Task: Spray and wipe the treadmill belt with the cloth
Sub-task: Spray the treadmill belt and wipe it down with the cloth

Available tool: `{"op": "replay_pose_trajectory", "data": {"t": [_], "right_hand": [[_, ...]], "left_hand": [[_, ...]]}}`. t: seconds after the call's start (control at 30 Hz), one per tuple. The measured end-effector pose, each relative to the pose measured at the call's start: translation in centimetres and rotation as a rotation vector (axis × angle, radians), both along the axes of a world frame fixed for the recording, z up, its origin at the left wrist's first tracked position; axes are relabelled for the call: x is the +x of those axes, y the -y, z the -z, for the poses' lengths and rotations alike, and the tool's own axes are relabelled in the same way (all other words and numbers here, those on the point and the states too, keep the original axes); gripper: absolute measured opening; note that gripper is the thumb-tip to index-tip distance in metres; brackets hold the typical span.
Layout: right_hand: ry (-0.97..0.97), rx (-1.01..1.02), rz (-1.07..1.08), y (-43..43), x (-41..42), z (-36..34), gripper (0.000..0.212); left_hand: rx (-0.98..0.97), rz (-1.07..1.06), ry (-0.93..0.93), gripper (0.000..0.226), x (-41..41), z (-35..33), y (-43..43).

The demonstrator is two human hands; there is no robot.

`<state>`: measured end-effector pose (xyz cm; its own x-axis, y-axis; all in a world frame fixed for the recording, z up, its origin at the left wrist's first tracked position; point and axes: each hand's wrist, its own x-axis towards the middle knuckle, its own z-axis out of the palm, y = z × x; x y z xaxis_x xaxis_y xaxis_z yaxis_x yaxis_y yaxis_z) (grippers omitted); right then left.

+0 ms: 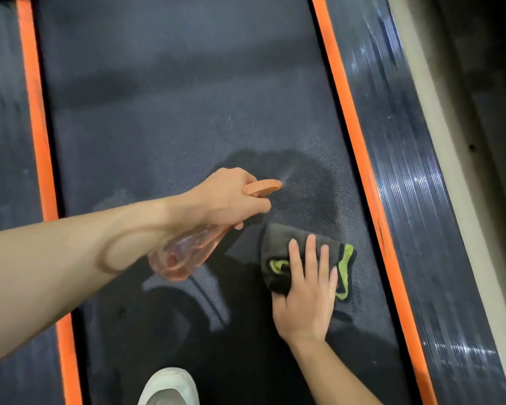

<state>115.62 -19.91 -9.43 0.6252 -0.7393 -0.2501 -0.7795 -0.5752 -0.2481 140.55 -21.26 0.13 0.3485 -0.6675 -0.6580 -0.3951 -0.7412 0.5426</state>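
Note:
The dark textured treadmill belt (164, 118) fills the middle of the view. My left hand (231, 197) grips a clear orange spray bottle (187, 252) by its neck, nozzle pointing right, with a fine mist leaving the tip over a damp patch of belt. My right hand (307, 290) lies flat, fingers spread, pressing a dark grey cloth with a lime-green edge (281, 244) onto the belt just below the nozzle.
Orange strips (360, 159) run along both sides of the belt, with ribbed black side rails (406, 159) outside them. A beige floor edge (450, 171) lies at the far right. A white shoe (170, 387) rests on the belt at the bottom.

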Motion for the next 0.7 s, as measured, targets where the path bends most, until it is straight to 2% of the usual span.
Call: {"op": "replay_pose_trajectory", "data": {"t": [0.1,0.2,0.27,0.33,0.4,0.47,0.6,0.7], "right_hand": [[0.043,-0.033,-0.021,5.3,5.0,0.0,0.091],[0.091,-0.082,-0.176,13.4,12.0,0.6,0.088],[0.071,-0.093,-0.261,18.7,16.6,0.8,0.085],[0.044,-0.079,-0.252,20.9,18.8,1.0,0.079],[0.062,-0.106,-0.187,19.2,17.0,0.9,0.075],[0.073,-0.131,-0.102,14.6,11.7,0.3,0.078],[-0.015,-0.095,-0.104,7.6,2.0,-0.4,0.086],[0.001,-0.055,-0.165,10.6,4.3,0.0,0.082]], "left_hand": [[-0.044,-0.057,-0.022,0.025,1.0,-0.1,-0.7],[-0.114,-0.132,0.010,0.026,2.2,0.1,-1.5],[-0.127,-0.189,0.036,0.029,2.9,0.3,-2.0],[-0.115,-0.258,0.013,0.034,3.5,0.5,-2.2],[-0.096,-0.297,-0.027,0.038,3.8,0.2,-2.2],[-0.095,-0.318,-0.039,0.048,4.0,-0.3,-2.1],[-0.102,-0.265,-0.028,0.044,3.6,-0.2,-1.9],[-0.101,-0.261,-0.032,0.044,3.4,0.4,-1.8]]}}
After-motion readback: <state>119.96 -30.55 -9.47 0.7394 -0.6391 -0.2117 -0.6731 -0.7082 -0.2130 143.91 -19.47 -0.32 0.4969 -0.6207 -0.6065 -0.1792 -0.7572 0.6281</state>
